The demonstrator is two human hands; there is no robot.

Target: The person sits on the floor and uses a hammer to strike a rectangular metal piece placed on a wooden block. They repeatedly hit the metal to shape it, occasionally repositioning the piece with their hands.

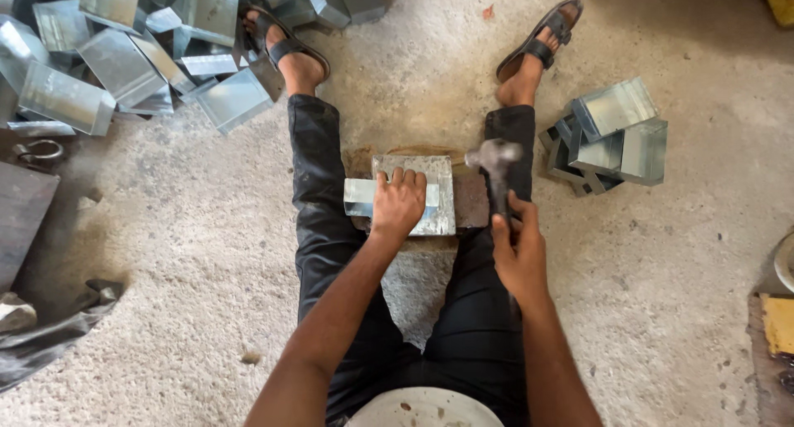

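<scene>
I sit on the floor with my legs spread. My left hand (pixel 398 204) presses down on a folded sheet-metal piece (pixel 434 187) that lies on a flat block (pixel 468 197) between my knees. My right hand (pixel 517 249) grips the handle of a hammer (pixel 494 164), whose steel head hovers just to the right of the metal piece, above the block.
A large heap of folded sheet-metal boxes (pixel 124 55) lies at the upper left by my left foot. A smaller stack of the same boxes (pixel 612 133) sits to the right of my right leg. A dark metal plate (pixel 21 216) and crumpled cloth (pixel 50 328) are at the left edge.
</scene>
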